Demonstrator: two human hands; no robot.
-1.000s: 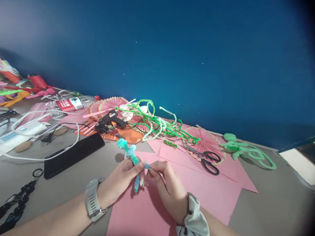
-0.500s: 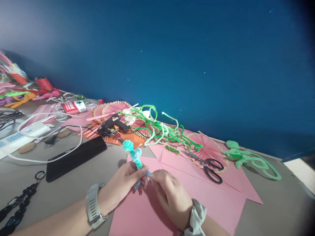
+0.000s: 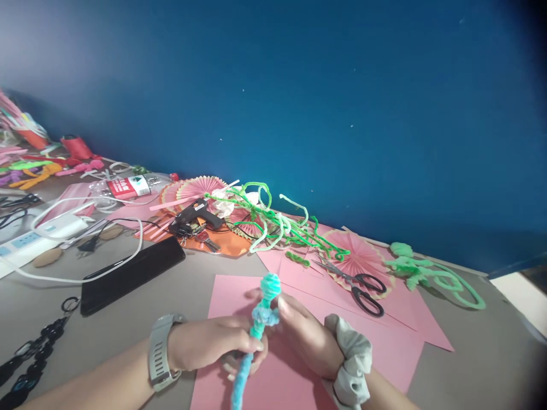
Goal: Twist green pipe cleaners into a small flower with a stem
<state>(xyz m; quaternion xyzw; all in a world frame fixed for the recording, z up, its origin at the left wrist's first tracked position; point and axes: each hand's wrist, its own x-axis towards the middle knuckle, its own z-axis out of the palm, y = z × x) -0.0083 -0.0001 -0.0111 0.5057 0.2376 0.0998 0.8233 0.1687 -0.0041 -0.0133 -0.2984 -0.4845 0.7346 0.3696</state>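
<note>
Both hands are on the fuzzy teal pipe-cleaner stem with the coiled knob on top (image 3: 261, 319), held up over the big pink paper sheet (image 3: 299, 381) at the near edge of the grey table (image 3: 128, 336). The left hand (image 3: 213, 344), the one with the grey wristwatch (image 3: 160, 352), is closed around the middle of the stem, fingers wrapped across it. The right hand (image 3: 305, 336), with a grey fabric scrunchie (image 3: 351, 364) on the wrist, is pinched onto the stem just under the knob. Compared with a second ago, the stem has swung round: back then it leaned away to the left with the knob pointing toward the black phone (image 3: 132, 273), now it stands nearly upright with its tail dangling toward the bottom of the view, and both hands have pulled in closer to the body. The black-handled scissors (image 3: 359, 285) and the tangle of green pipe cleaners (image 3: 277, 219) along the far edge haven't budged.
</note>
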